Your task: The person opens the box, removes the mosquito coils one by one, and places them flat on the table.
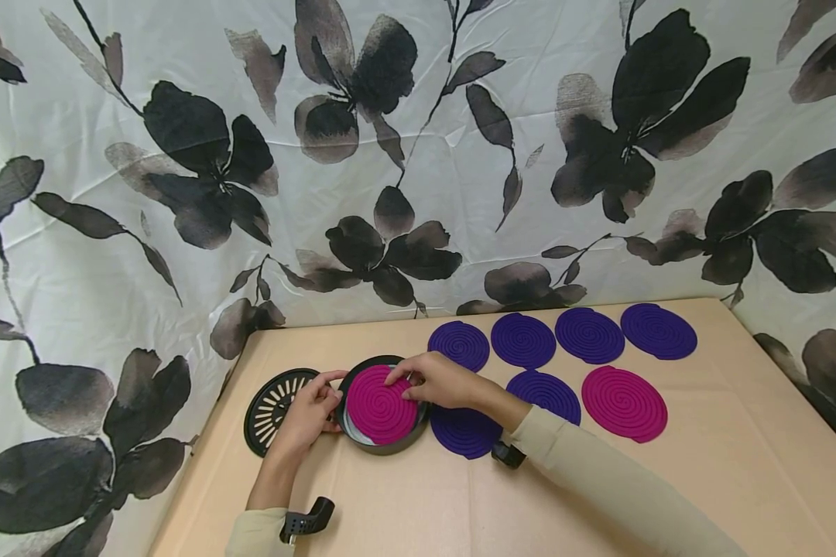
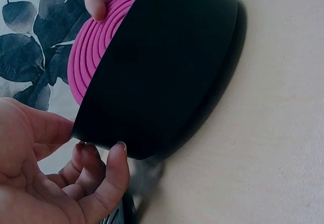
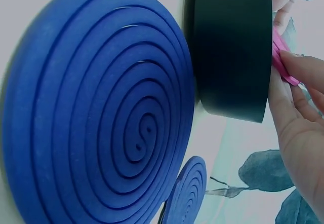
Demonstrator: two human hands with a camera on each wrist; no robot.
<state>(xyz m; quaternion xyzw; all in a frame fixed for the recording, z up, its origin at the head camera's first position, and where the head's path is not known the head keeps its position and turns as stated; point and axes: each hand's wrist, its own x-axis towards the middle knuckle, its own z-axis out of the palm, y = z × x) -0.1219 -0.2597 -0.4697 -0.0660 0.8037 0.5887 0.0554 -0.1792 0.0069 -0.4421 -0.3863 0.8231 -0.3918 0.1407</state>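
A round black tin (image 1: 394,447) stands on the table, and my left hand (image 1: 308,414) pinches its rim from the left, thumb and fingers at the edge in the left wrist view. My right hand (image 1: 435,379) pinches a pink mosquito coil (image 1: 376,410) by its right side. That coil lies tilted over the mouth of the tin, overlapping a pale inner surface; in the left wrist view, the coil (image 2: 93,57) rises past the rim. The inside of the tin is mostly hidden beneath the coil. Left of the tin, partly behind my left hand, rests a black slotted lid (image 1: 256,418).
Several blue mosquito coils (image 1: 522,340) lie at the back and right of the tin. One blue coil (image 1: 463,433) sits close beside the tin, under my right wrist. Another pink coil (image 1: 625,404) lies farther right. A floral cloth (image 1: 425,155) hangs behind the table (image 1: 404,510).
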